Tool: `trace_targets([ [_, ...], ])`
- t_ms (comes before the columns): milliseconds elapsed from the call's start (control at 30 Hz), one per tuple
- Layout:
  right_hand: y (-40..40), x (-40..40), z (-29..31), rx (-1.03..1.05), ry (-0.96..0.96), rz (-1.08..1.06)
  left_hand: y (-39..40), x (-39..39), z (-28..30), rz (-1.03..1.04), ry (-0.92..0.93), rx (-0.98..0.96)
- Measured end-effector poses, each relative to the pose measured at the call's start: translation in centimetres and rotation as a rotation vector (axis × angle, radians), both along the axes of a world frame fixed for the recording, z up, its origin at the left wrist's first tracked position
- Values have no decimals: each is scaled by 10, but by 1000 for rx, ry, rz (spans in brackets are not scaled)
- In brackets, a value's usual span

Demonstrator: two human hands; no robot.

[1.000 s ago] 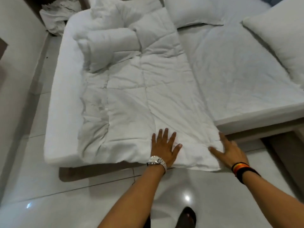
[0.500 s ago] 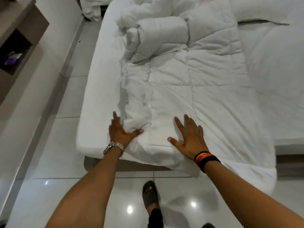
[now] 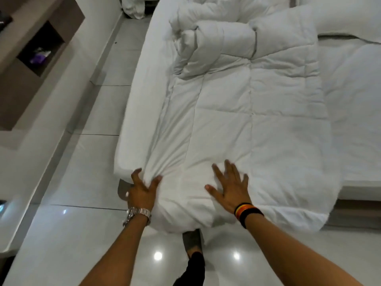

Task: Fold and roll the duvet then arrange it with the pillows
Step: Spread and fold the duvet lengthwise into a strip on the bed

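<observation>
A white quilted duvet (image 3: 247, 120) lies folded into a long strip down the left part of the bed, its far end bunched and twisted (image 3: 208, 42), its near end hanging over the foot of the bed. My left hand (image 3: 142, 190), with a metal watch, grips the duvet's near left corner, fingers sunk in the cloth. My right hand (image 3: 228, 186), with dark and orange wristbands, rests flat and spread on the duvet's near end. A white pillow (image 3: 348, 19) lies at the far right, cut by the frame.
The mattress (image 3: 144, 96) in a white sheet extends right. Glossy white floor tiles (image 3: 86, 223) run along the bed's left side. A brown wall shelf (image 3: 37, 48) with small items hangs at the left. White linen (image 3: 134, 7) is heaped on the floor far left. My foot (image 3: 192, 240) stands below the duvet's edge.
I have stepped left along the foot of the bed. My left hand slid to the duvet's left corner and closed on it; my right hand followed left, flat on the cloth.
</observation>
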State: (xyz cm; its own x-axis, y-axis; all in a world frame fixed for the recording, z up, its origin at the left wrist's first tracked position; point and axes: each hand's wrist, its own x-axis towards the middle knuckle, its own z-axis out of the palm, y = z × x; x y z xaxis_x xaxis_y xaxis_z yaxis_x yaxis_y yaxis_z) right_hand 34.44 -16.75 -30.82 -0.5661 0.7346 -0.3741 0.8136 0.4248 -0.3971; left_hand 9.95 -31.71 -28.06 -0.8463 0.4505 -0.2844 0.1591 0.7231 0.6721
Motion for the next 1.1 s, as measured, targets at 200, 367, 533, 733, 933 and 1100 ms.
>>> trace_targets([
  [200, -16, 14, 0, -54, -11, -29, -18, -1, -40, -43, -202, -157],
  [367, 54, -48, 8, 75, 118, -109, 83, -49, -31, -85, -85, 7],
  [533, 126, -135, -16, 186, 72, -160, 221, -108, -43, -192, -126, -1],
  [733, 155, -180, -56, 185, -81, -248, 330, -125, -60, -256, -140, -47],
  [933, 135, -204, -46, 176, -10, -305, 314, -166, -58, -208, -102, 64],
  [1100, 72, -231, -49, 150, -57, -253, 241, -200, -56, -189, -109, -97],
])
